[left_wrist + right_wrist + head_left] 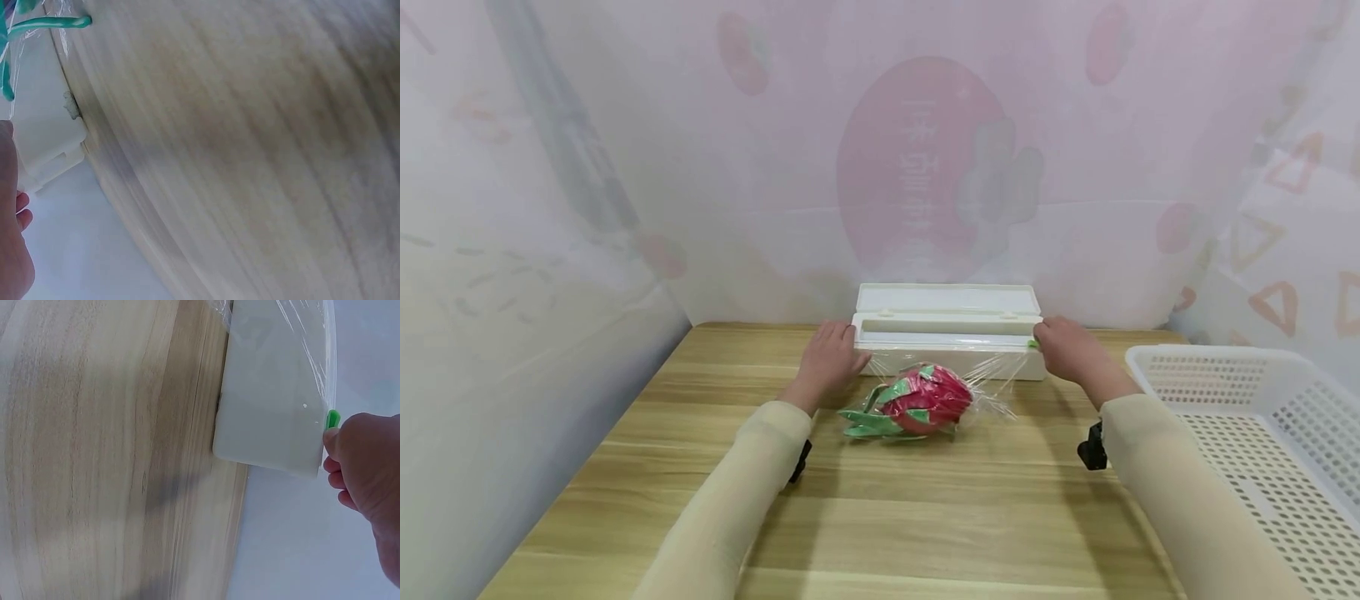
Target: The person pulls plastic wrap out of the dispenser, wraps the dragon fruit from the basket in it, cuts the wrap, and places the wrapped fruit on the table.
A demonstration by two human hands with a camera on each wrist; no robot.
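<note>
A white cling film dispenser box point(1015, 367) stands near the table's back edge, its lid point(947, 298) flipped up. My left hand point(829, 358) grips its left end, thumb at the front. At the right end, my right hand point(1067, 354) pinches a small green slide cutter point(332, 417) on the box's top edge. Clear cling film point(996, 390) runs from the box down over a red dragon fruit point(928, 398) with green leaf tips, lying just in front. In the left wrist view, the left hand point(12, 250) shows only partly, at the edge.
A white perforated plastic basket point(1217, 354) stands at the right, beside the right forearm. The wooden table point(955, 517) stretches toward me. A printed pale curtain point(775, 167) hangs close behind the box and along both sides.
</note>
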